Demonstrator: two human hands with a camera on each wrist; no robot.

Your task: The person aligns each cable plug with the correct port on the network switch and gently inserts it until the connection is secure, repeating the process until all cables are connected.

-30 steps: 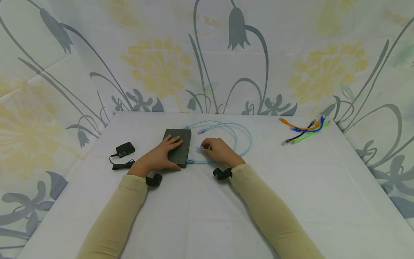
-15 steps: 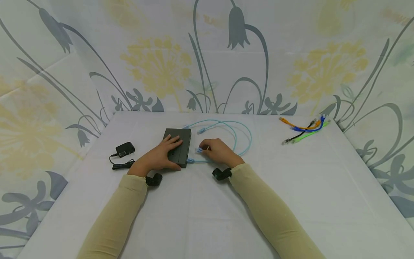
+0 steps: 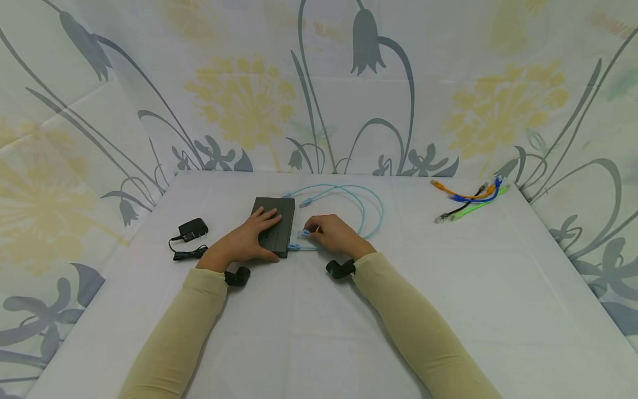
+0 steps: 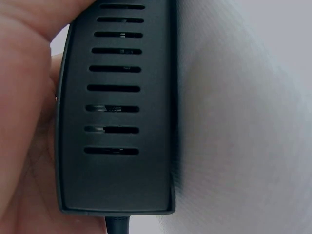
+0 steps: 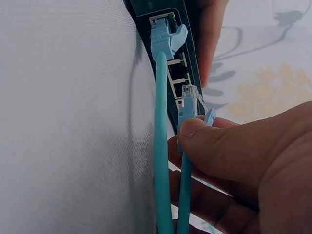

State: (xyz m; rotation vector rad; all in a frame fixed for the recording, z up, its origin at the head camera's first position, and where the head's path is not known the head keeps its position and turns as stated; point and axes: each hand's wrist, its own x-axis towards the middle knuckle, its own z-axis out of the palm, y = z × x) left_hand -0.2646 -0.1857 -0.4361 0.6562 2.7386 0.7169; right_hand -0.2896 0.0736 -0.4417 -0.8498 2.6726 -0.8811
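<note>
A black network switch [image 3: 282, 227] lies flat on the white table. My left hand [image 3: 248, 235] rests on it, fingers spread over its top and thumb along the near edge. The left wrist view shows the slotted side [image 4: 114, 97] and a dark cord [image 4: 117, 224] leaving one end. My right hand [image 3: 336, 233] pinches the light blue plug [image 5: 187, 109] of an Ethernet cable between thumb and forefinger. Its clear tip overlaps the row of ports [image 5: 178, 78]. Another light blue plug [image 5: 165, 39] sits in a port nearby.
Light blue cable [image 3: 381, 208] loops behind my right hand, with a loose plug [image 3: 305, 204] near the switch. A power adapter [image 3: 193, 229] with bundled cord [image 3: 189, 254] lies left. Short orange, black, green and blue patch cables [image 3: 473, 199] lie at the back right.
My right hand has shifted slightly nearer and left with the plug. The cable loop and its loose plug have drifted a little left. My left hand and the switch stay in place.
</note>
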